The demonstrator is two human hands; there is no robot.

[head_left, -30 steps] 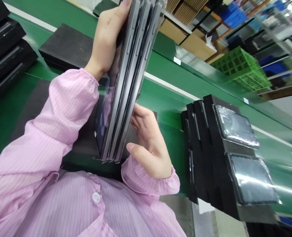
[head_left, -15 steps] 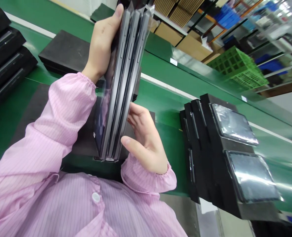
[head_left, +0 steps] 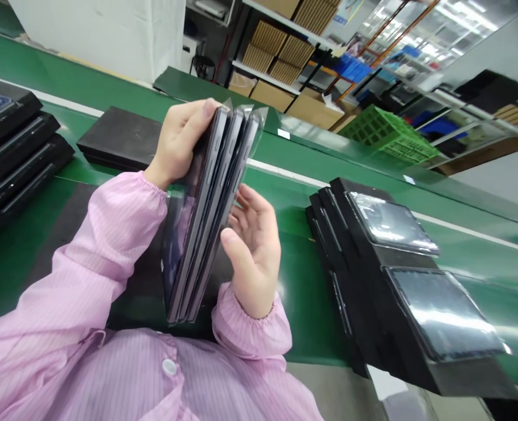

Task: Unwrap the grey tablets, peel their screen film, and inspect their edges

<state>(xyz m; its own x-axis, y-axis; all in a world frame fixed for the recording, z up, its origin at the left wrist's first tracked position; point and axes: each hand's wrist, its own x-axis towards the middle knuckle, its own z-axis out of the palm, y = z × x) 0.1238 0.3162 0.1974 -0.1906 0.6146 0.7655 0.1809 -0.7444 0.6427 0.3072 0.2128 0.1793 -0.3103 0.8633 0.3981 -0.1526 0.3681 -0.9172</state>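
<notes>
Head view: three tilted tablets [head_left: 209, 216] between the hands [head_left: 175, 140] [head_left: 255, 257].

- Left hand [head_left: 178, 140]: grips the upper part of three slim, film-wrapped tablets [head_left: 206, 216], held together on edge and tilted.
- Right hand [head_left: 256, 251]: fingers loosely curled, thumb apart, just beside the tablets; contact unclear.
- Green surface [head_left: 296, 275]: carries a black box [head_left: 121, 137] beyond the left forearm.
- Right stack of black trays [head_left: 364, 280]: two wrapped devices [head_left: 443, 313] on top.
- Background: green crate [head_left: 390, 137].
</notes>
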